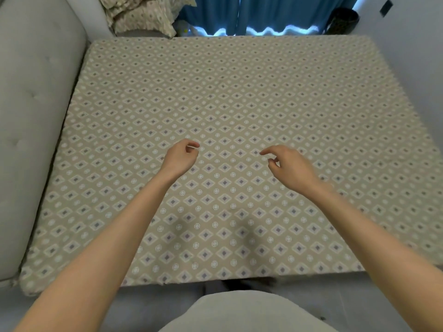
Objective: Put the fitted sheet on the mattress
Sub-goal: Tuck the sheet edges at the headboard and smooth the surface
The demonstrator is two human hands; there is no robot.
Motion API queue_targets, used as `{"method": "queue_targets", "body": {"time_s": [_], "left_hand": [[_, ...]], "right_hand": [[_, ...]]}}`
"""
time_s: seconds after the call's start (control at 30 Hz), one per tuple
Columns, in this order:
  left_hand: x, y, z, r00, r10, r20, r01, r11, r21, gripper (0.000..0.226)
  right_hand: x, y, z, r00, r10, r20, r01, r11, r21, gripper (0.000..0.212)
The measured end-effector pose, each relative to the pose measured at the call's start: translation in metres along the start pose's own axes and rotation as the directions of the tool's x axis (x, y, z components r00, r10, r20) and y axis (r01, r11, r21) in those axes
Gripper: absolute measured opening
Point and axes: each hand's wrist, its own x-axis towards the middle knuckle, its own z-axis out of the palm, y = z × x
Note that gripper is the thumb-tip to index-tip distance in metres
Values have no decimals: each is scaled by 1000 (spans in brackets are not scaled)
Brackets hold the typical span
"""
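Beige patterned sheet (pixel 225 111) lies smooth across the whole mattress, corners apparently seated; we judge the fitting nearly done. Our left hand (pixel 183 156) and right hand (pixel 287 166) hover above it, fingers loosely curled, holding nothing; next, likely smoothing or checking edges

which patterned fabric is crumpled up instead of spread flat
The bundle at the far left corner, beside the blue curtain; the fitted sheet lies smooth.

Grey padded headboard (pixel 31 111), blue backlit curtains (pixel 251 15)
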Motion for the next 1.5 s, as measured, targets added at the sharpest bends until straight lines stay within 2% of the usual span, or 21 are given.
{"method": "queue_targets", "body": {"time_s": [0.3, 0.47, 0.6, 0.7, 0.87, 1.1, 1.27, 1.43, 1.5], "left_hand": [[10, 48, 41, 997, 44, 66, -46, 998, 32, 28], [11, 68, 80, 999, 7, 32, -7, 1000, 12, 28], [2, 73, 124, 994, -100, -40, 98, 994, -43, 29], [-22, 69, 169, 961, -253, -111, 235, 960, -156, 30], [-86, 53, 234, 840, -501, -206, 402, 831, -385, 32], [-158, 5, 279, 672, -696, -252, 487, 672, -558, 32], [-186, -44, 307, 558, -802, -212, 515, 535, -669, 32], [-186, -123, 362, 417, -904, -91, 485, 307, -819, 15], [-182, -150, 382, 366, -930, -24, 448, 199, -872, 34]], "right_hand": [[-9, 53, -14, 997, 65, 50, -65, 998, -9, 34], [-5, 98, -24, 995, 20, 102, -15, 999, -46, 34], [-1, 139, -19, 974, -76, 216, 92, 994, -67, 35], [-4, 172, -17, 942, -164, 292, 195, 978, -78, 35], [-24, 206, -16, 840, -313, 443, 385, 920, -79, 35], [-38, 196, 20, 690, -412, 595, 553, 831, -66, 37], [-55, 180, 68, 615, -415, 671, 603, 796, -60, 38], [-70, 187, 161, 500, -376, 781, 666, 743, -69, 39], [-76, 196, 200, 470, -358, 807, 680, 729, -73, 39]]}}
